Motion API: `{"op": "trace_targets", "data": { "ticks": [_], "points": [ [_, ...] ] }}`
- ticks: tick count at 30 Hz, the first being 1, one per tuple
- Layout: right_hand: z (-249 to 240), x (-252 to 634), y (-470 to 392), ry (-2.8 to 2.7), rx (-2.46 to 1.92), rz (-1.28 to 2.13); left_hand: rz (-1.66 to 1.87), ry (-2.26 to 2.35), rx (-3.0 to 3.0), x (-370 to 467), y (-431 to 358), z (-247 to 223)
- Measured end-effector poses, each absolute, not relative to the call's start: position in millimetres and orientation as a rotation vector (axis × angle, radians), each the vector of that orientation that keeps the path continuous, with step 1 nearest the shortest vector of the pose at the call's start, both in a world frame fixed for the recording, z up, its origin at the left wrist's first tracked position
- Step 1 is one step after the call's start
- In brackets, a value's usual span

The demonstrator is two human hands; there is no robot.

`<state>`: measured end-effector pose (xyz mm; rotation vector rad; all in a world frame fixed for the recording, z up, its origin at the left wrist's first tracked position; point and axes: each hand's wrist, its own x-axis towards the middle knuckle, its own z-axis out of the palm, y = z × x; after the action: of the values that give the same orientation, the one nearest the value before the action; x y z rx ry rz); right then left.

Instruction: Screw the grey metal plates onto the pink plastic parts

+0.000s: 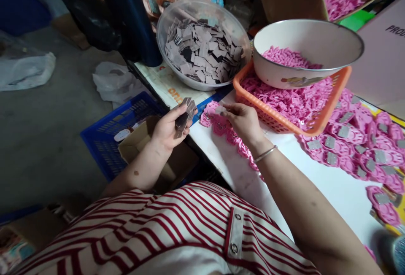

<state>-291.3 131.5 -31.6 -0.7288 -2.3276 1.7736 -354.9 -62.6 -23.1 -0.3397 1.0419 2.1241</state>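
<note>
Several flat grey pieces (186, 117) are bunched in my left hand (169, 129), its fingers wrapped round them near the table's left edge. My right hand (245, 123) pinches one small grey piece (220, 109) between thumb and fingertips, just over the top of a row of pink parts (234, 136). That row runs down the white sheet (284, 157), partly hidden behind my right wrist. More pink parts with grey pieces on them (348, 140) lie heaped on the right side of the table.
Behind my hands stands a clear bowl (163, 34) of grey pieces. An orange basket (284, 125) of pink pieces carries a white enamel bowl (335, 41). A dark blue bottle (136, 22) is at the back left. A blue crate (101, 152) with a cardboard box (136, 140) sits below left.
</note>
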Motion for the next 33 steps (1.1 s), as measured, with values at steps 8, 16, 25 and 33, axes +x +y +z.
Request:
{"op": "trace_targets", "data": {
  "ticks": [8, 16, 25, 33],
  "points": [
    [-41, -315, 112, -2.623, -0.727, 1.520, 2.074, 1.068, -0.337, -350, -62, -30],
    [-24, -305, 115, -2.652, -0.693, 1.381, 2.044, 1.079, -0.244, -347, -57, -41],
    [-4, -286, 109, -2.432, -0.409, 2.089, 1.893, 1.104, 0.042, -334, -49, -49],
    [-12, -282, 110, -2.176, -0.632, 2.293, 1.921, 1.089, -0.008, -328, -45, -55]
  ]
}}
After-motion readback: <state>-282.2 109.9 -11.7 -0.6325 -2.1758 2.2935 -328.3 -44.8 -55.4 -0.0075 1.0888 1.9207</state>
